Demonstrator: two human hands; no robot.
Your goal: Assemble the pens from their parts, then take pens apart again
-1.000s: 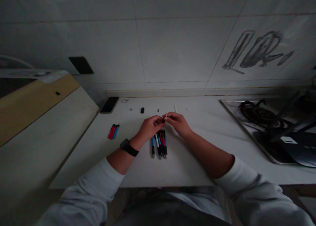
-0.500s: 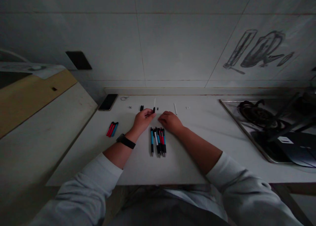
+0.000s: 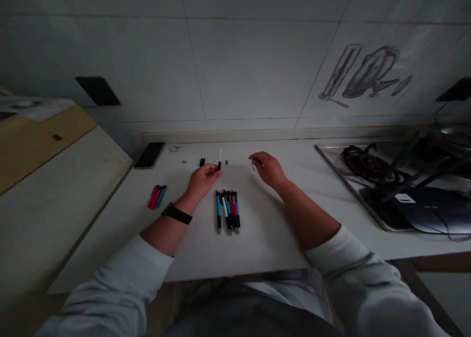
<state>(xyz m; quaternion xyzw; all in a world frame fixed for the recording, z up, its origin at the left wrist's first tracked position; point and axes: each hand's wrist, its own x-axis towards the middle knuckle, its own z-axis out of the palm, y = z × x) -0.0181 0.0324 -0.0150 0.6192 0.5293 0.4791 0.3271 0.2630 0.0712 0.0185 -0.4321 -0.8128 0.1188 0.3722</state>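
Note:
My left hand (image 3: 203, 181) is closed in a pinch on a black pen part (image 3: 220, 166), held upright with a thin white rod (image 3: 221, 154) standing out of its top. A dark wristband sits on that arm. My right hand (image 3: 270, 169) is over a slim white stick (image 3: 253, 166) on the counter, its fingers apart around it. Whether the fingertips touch the stick is hard to tell. A small dark piece (image 3: 226, 162) lies between the hands. Black pen parts (image 3: 202, 162) lie just beyond my left hand. Nearer me is a row of several pens (image 3: 228, 212) in blue, white, red and black.
Red and blue barrels (image 3: 157, 197) lie at the left, with a phone (image 3: 149, 155), a thin ring (image 3: 175, 148) and tiny bits (image 3: 184, 161) behind. A gas stove (image 3: 362, 163) stands right, a dark flat object (image 3: 434, 210) on it. A tiled wall (image 3: 243, 72) closes the back.
My right hand has moved away from my left, out to the right, over the white stick. My left hand keeps its hold on the black pen part. The view has shifted slightly right.

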